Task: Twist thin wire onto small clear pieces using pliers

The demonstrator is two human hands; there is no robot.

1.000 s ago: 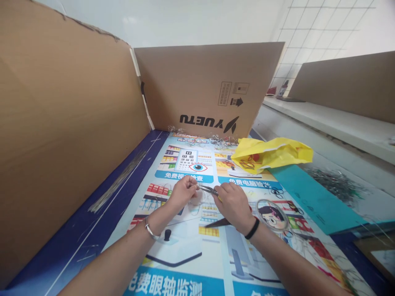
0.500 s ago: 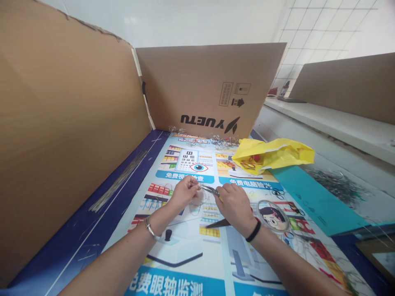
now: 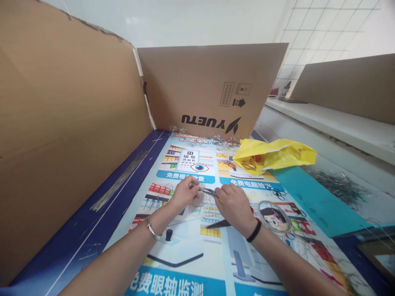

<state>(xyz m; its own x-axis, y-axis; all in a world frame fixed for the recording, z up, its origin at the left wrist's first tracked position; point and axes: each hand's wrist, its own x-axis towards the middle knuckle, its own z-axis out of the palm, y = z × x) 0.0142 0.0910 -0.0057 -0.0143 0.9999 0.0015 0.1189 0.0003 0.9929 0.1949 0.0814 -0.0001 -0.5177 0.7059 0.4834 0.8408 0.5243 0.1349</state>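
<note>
Thumb and forefinger of my left hand [image 3: 185, 193] are pinched on a thin wire, most of it too fine to follow. My right hand [image 3: 235, 204] is wrapped round a pair of pliers [image 3: 209, 191], whose metal jaws reach to the wire beside the left fingertips. Beneath the right hand a dark scissor blade [image 3: 219, 224] sticks out to the left; I cannot tell whether the scissors lie on the printed sheet [image 3: 185, 242] or touch the palm. To the right of that wrist lies a round clear ring-shaped roll [image 3: 274, 217].
A yellow bag [image 3: 280, 154] lies open at the back right. Cut wire bits [image 3: 339, 187] are heaped beside a teal sheet [image 3: 305, 197]. Straight wires [image 3: 120, 181] lie on the left. Cardboard panels [image 3: 210, 86] wall off the back and left [image 3: 70, 123].
The plier jaws have turned slightly and look closer together at the wire. Both hands stay nearly in place; the whole view has shifted very slightly.
</note>
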